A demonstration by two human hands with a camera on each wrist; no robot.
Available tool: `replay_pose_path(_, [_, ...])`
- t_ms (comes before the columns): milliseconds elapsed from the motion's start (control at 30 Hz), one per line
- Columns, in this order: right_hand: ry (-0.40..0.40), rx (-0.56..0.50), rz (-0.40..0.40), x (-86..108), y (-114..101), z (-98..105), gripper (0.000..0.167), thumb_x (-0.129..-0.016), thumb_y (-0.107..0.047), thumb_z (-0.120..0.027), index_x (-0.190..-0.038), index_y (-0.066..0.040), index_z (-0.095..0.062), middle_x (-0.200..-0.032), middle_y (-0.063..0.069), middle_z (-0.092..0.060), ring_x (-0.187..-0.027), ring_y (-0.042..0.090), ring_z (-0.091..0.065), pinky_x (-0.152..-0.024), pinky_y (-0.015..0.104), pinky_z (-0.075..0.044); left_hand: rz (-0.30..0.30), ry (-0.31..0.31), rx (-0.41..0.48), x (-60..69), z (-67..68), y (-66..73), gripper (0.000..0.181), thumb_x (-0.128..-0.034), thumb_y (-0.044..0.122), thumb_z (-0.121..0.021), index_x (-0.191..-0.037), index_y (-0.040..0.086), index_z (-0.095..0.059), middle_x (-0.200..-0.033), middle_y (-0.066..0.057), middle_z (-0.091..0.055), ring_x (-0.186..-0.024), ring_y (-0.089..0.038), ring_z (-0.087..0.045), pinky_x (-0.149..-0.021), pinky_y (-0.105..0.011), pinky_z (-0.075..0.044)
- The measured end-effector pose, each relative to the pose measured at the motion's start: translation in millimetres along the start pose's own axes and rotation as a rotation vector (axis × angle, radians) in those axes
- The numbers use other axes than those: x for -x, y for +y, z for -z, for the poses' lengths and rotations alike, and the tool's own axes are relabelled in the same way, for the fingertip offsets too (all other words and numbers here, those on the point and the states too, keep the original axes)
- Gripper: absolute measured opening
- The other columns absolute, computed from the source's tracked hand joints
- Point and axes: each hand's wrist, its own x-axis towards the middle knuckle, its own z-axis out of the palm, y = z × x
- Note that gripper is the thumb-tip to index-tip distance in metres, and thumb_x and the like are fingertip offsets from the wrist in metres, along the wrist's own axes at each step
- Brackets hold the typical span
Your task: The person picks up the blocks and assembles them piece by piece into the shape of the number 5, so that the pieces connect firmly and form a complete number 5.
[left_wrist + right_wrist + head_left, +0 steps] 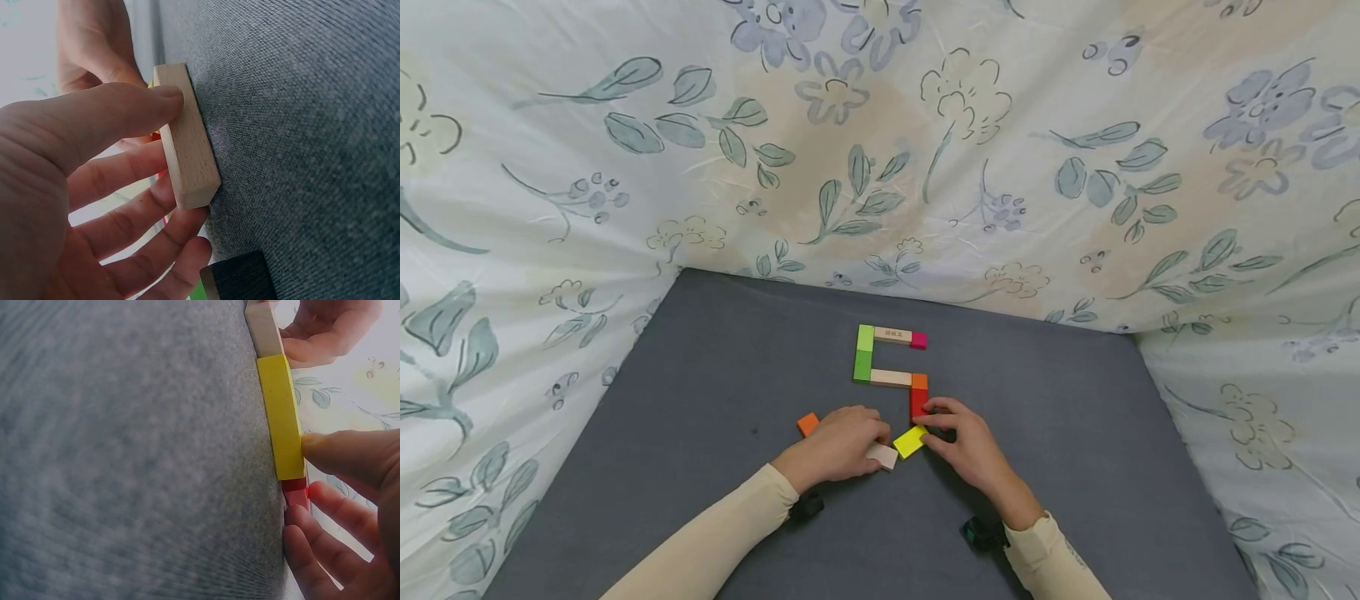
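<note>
My left hand (842, 442) grips a plain wooden block (187, 137), its thumb on one face and its fingers along the far side. Close to the right of that block lies a yellow block (910, 442), slanted on the cloth. My right hand (966, 446) pinches the yellow block's upper right end; in the right wrist view its thumb presses the side. The other right fingers lie by a red block (918, 404), which they partly cover. An orange block (808, 424) rests beyond the left hand, partly hidden by it.
Above the hands, light green (866, 337), green (862, 367), pale wooden (891, 378), small orange (919, 381) and magenta (918, 340) blocks form an angular row. A dark block-like piece (240, 278) sits near the left fingers. Floral fabric (880, 167) walls the grey cloth (737, 358).
</note>
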Motion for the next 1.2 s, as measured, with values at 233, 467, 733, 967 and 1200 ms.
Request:
replay_pose_path(233, [0.003,0.015,-0.006,0.7,-1.8,-0.9,0.030,-0.094,-0.010,-0.087,-0.123,-0.021,-0.085,-0.139,-0.004,-0.065,-0.125,0.023,-0.064,-0.104,0.052,-0.054,0.012,-0.008,0.003,-0.2,0.0,0.5,0.018,-0.0898,0.025,-0.092,-0.102,0.022,-0.079,-0.093,0.008,-0.063,-0.081,-0.011,-0.055,-0.074,-0.033,-0.052])
replay_pose_path(467, [0.013,0.011,0.004,1.4,-2.8,-1.3,0.029,-0.094,-0.010,-0.087,-0.122,-0.020,-0.085,-0.138,-0.003,-0.066,-0.123,0.022,-0.065,-0.101,0.051,-0.056,0.026,-0.015,0.010,-0.3,-0.7,0.8,0.018,-0.0902,0.026,-0.092,-0.103,0.022,-0.080,-0.092,0.008,-0.062,-0.081,-0.010,-0.054,-0.073,-0.032,-0.051])
replay_pose_path(733, [-0.010,0.019,-0.012,1.3,-4.1,0.6,0.028,-0.097,-0.016,-0.085,-0.125,-0.021,-0.084,-0.139,-0.003,-0.064,-0.124,0.022,-0.064,-0.102,0.050,-0.055,0.039,-0.020,0.042,-0.7,-0.9,0.0,0.019,-0.0898,0.025,-0.092,-0.105,0.019,-0.081,-0.093,0.006,-0.063,-0.081,-0.011,-0.054,-0.072,-0.030,-0.051])
replay_pose_path(967, [-0.022,0.005,-0.020,1.7,-3.9,0.8,0.027,-0.099,-0.017,-0.084,-0.126,-0.020,-0.084,-0.141,-0.004,-0.064,-0.125,0.021,-0.064,-0.104,0.050,-0.054,0.048,-0.034,0.033,-2.5,-0.8,-0.3,0.020,-0.0911,0.026,-0.091,-0.108,0.020,-0.081,-0.095,0.007,-0.064,-0.084,-0.011,-0.054,-0.074,-0.030,-0.052])
replay_pose_path(1200, [-0.020,-0.011,-0.013,1.9,-4.2,1.4,0.026,-0.100,-0.017,-0.082,-0.127,-0.019,-0.083,-0.141,-0.004,-0.064,-0.123,0.021,-0.063,-0.103,0.051,-0.054,0.045,-0.030,0.052,-3.1,-0.7,-1.1,0.020,-0.0907,0.025,-0.091,-0.108,0.020,-0.082,-0.097,0.006,-0.065,-0.085,-0.011,-0.055,-0.074,-0.030,-0.052])
